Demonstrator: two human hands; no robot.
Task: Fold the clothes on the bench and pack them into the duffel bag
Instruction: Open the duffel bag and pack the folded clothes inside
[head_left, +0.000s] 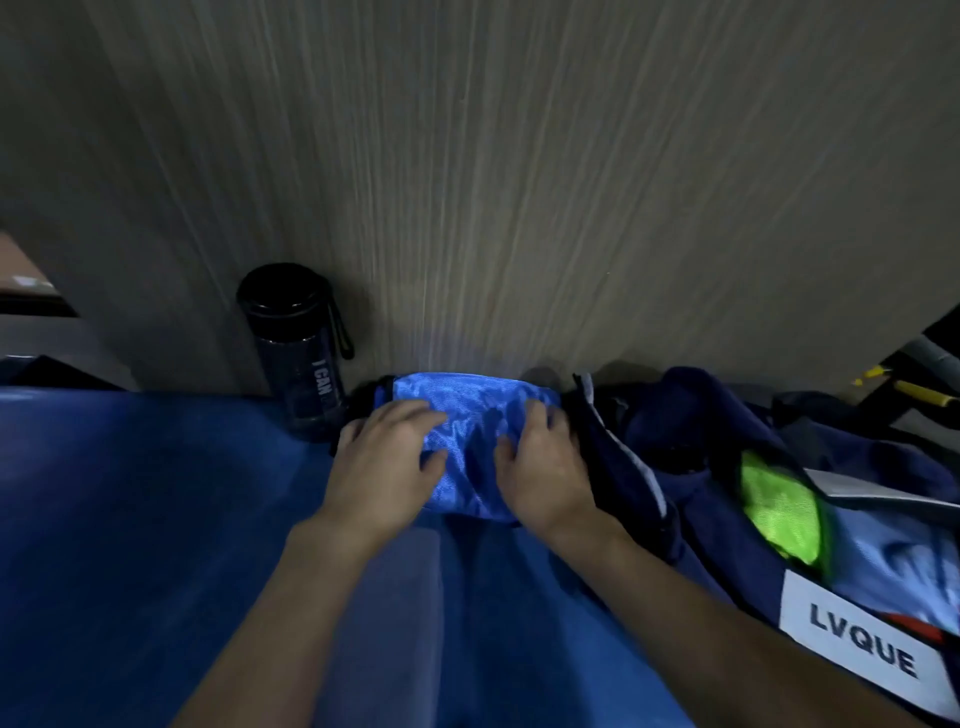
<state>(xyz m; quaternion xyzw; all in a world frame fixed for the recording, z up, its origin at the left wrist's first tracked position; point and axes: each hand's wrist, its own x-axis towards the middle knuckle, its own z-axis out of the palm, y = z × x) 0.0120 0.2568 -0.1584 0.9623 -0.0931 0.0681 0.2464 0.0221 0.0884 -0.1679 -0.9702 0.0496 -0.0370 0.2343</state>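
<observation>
While both hands rest on the blue garment, we place the work at the close of the folding step: the shiny mesh cloth is a compact bundle on the blue bench, close against the wood-grain wall, a little below the middle of the view. The left hand lies on the bundle's nine o'clock side, fingers spread and nearly straight, pressing the fabric flat and gripping nothing. The right hand sits at the three o'clock side; its fingers curl over that end with the thumb on top, so we read it as holding the cloth. At ten o'clock from the garment stands a dark water bottle, just beside the bundle's far corner. At three to four o'clock lies the navy duffel bag, its mouth open, with a bright green garment showing inside.

In our judgement the next move is to lift the bundle with both hands without letting the slippery folds spring open, carry it toward three o'clock, and set it into the bag beside or upon the green piece. We would watch the bag's dark flap, which lies between the right hand and the opening and could catch the cloth.
</observation>
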